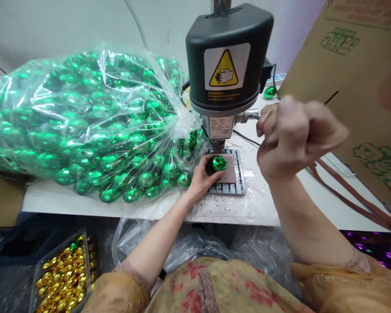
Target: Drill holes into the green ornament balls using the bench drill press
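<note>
A shiny green faceted ball (219, 163) rests on a flat pad (230, 174) over the slotted base plate (241, 187) of a bench drill press (228, 56). My left hand (202, 176) pinches the ball between thumb and fingers, right under the chuck (218, 144). Whether the bit touches the ball is hard to make out. On the right, my right hand (293, 134) is raised and closed around the feed lever (254, 115) at the side of the drill press; motion blurs it a little, and the fingers hide most of the lever.
A big clear bag (94, 126) of green balls fills the left of the white table (84, 208). Cardboard (355, 82) and brown straps (348, 191) are at right. One loose green ball (270, 92) lies behind. Below left stands a clear bin (85, 261) of gold balls.
</note>
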Available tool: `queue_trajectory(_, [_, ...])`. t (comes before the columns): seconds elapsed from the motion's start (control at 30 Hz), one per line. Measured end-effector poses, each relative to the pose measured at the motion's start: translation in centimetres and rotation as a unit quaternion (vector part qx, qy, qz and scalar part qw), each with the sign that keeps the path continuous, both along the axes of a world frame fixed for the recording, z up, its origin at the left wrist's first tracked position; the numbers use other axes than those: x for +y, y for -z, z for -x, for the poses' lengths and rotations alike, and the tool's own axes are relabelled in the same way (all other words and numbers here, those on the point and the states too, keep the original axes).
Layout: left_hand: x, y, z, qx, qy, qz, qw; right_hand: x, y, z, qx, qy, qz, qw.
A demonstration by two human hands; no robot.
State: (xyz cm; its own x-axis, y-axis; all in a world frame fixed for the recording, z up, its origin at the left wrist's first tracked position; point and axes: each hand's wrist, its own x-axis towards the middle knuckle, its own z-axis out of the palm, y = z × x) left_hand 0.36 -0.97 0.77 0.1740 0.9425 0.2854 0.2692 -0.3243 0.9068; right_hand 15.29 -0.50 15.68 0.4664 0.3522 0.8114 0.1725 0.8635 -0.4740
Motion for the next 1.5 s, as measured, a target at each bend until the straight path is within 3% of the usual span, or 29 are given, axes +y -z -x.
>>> queue_trajectory(0.13, [-0.7, 0.1, -0.3, 0.013, -0.067, -0.024, 0.997, 1.4, -3.1, 0.1, 0.050, -0.030, -0.044, 0.997])
queue_trajectory(0.23, [-1.9, 0.2, -0.3, 0.037, -0.111, -0.063, 0.991, 2.3, -3.5, -0.3, 0.034, -0.052, -0.041, 0.997])
queue_trajectory(0.3, [-3.1, 0.1, 0.0, 0.042, -0.107, -0.113, 0.987, 2.3, -3.4, -0.4, 0.029, -0.048, -0.042, 0.998])
queue_trajectory(0.43, [-7.1, 0.2, 1.3, 0.083, -0.055, -0.224, 0.969, 2.0, -3.2, -0.1, 0.043, -0.022, -0.047, 0.998])
queue_trajectory(0.5, [-9.7, 0.9, 2.3, 0.146, 0.018, -0.288, 0.946, 1.9, -3.2, 0.1, 0.044, -0.018, -0.054, 0.997])
queue_trajectory(0.57, [-12.2, 2.0, 3.3, 0.218, 0.133, -0.361, 0.897, 2.0, -3.2, 0.1, 0.035, -0.021, -0.056, 0.998])
queue_trajectory(0.63, [-14.3, 3.6, 4.2, 0.275, 0.203, -0.414, 0.844, 2.1, -3.2, 0.0, 0.026, -0.029, -0.061, 0.997])
queue_trajectory(0.7, [-15.8, 4.9, 4.9, 0.317, 0.214, -0.423, 0.821, 2.1, -3.2, -0.1, 0.031, -0.034, -0.066, 0.997])
queue_trajectory(0.8, [-16.7, 5.5, 5.4, 0.346, 0.201, -0.390, 0.829, 1.7, -3.2, -0.1, 0.039, -0.034, -0.051, 0.997])
queue_trajectory(0.87, [-15.9, 4.3, 5.4, 0.323, 0.180, -0.392, 0.842, 1.3, -3.3, 0.0, 0.034, -0.031, -0.023, 0.999])
queue_trajectory(0.93, [-13.5, 2.1, 5.4, 0.286, 0.131, -0.409, 0.856, 1.1, -3.2, 0.0, 0.027, -0.029, -0.010, 0.999])
queue_trajectory(1.0, [-9.5, -0.5, 5.3, 0.270, 0.056, -0.416, 0.866, 1.0, -3.2, 0.0, 0.029, -0.031, -0.018, 0.999])
queue_trajectory(1.1, [-1.8, -3.8, 5.1, 0.312, -0.041, -0.345, 0.884, 1.1, -3.0, -0.1, 0.034, -0.033, -0.016, 0.999])
queue_trajectory(1.2, [5.1, -5.0, 4.6, 0.412, -0.105, -0.230, 0.875, 1.1, -2.9, -0.1, 0.039, -0.034, -0.004, 0.999])
queue_trajectory(1.27, [8.0, -4.9, 4.2, 0.444, -0.127, -0.197, 0.865, 1.1, -2.9, -0.1, 0.039, -0.040, -0.010, 0.998])
queue_trajectory(1.37, [9.5, -4.9, 4.0, 0.446, -0.124, -0.202, 0.863, 1.0, -2.9, -0.1, 0.033, -0.049, -0.016, 0.998])
queue_trajectory(1.5, [6.8, -5.8, 4.7, 0.380, -0.116, -0.215, 0.892, 0.9, -3.0, -0.1, 0.025, -0.043, -0.007, 0.999])
